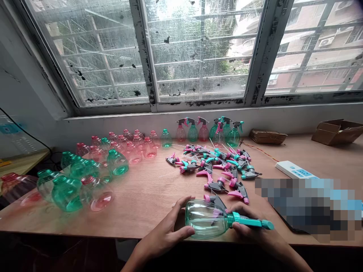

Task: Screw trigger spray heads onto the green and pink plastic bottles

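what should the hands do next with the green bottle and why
Probably give the teal collar a small tightening twist with the right hand while the left hand steadies the green bottle by its base. The spray head already sits at the bottle's mouth, but the picture doesn't show whether it is tight.

A hand could pass over the bare tabletop [150, 185] between the capless bottles [85, 167] and heaped spray heads [210, 168], where spray bottles [203, 133] block the back.

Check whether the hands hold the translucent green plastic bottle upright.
No, the bottle lies sideways between the left hand and the right hand.
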Demonstrator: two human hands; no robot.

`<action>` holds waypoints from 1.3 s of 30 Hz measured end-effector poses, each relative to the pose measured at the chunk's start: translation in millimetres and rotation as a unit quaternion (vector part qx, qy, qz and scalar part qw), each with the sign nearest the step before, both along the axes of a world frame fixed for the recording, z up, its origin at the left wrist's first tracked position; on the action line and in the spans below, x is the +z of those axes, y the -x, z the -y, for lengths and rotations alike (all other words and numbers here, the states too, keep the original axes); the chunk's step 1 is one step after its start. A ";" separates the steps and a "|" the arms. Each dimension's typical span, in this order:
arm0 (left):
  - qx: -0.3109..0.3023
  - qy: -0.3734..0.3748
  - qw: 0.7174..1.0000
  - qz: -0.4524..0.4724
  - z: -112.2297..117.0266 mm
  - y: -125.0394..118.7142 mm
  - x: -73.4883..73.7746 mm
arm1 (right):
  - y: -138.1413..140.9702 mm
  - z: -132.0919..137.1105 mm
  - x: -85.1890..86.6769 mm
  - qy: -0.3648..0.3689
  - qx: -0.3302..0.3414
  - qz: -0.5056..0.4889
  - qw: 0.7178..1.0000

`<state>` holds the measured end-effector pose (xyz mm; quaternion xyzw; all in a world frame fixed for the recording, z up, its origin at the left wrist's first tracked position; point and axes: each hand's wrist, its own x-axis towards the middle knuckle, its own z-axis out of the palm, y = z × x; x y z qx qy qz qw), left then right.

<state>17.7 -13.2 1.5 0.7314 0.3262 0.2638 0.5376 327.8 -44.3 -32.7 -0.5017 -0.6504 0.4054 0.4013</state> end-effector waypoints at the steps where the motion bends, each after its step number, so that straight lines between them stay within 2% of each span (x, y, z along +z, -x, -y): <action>1: 0.004 0.002 1.000 -0.002 0.1 0.3 -1.2 | 0.3 0.1 0.3 0.000 0.000 0.000 1.000; 12: 0.004 0.000 1.000 -0.018 0.2 1.7 -2.0 | 6.6 3.5 6.8 0.010 -0.004 -0.011 1.000; 21: -0.019 0.025 0.999 0.028 3.2 -1.5 1.1 | 5.2 3.0 6.2 -0.001 0.009 -0.018 1.000; 39: -0.023 -0.008 1.000 0.019 1.6 0.2 -2.3 | 4.4 4.0 11.2 -0.007 0.027 -0.028 0.999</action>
